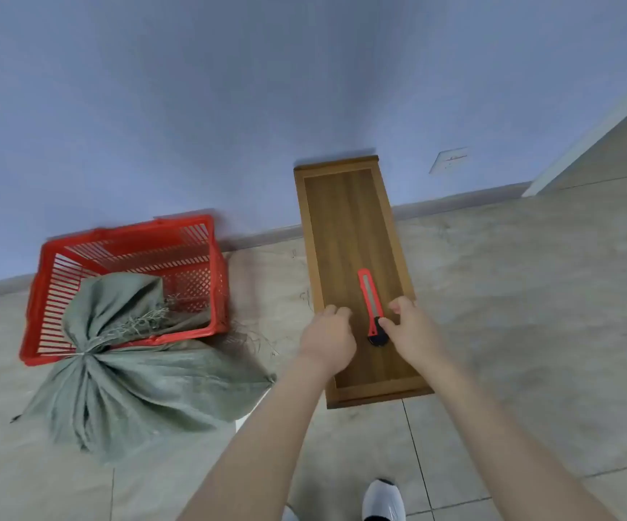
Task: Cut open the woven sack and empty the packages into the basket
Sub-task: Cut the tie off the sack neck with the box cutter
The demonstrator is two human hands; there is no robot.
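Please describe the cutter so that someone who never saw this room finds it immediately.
Look at the wooden table against the blue wall, right of the red basket. On its near half lies the cutter, between the left hand and right hand. It is the only object on the wood: slim, red, with a black end.

A single wide-angle head-worn camera looks forward and steeply down at a tiled floor (511, 295), close over a wooden bench (345, 227) at centre, with the blue wall (229, 107) filling 12 o'clock, the red basket (128, 233) toward 9 o'clock and the wearer's shoe (383, 500) at 6 o'clock.
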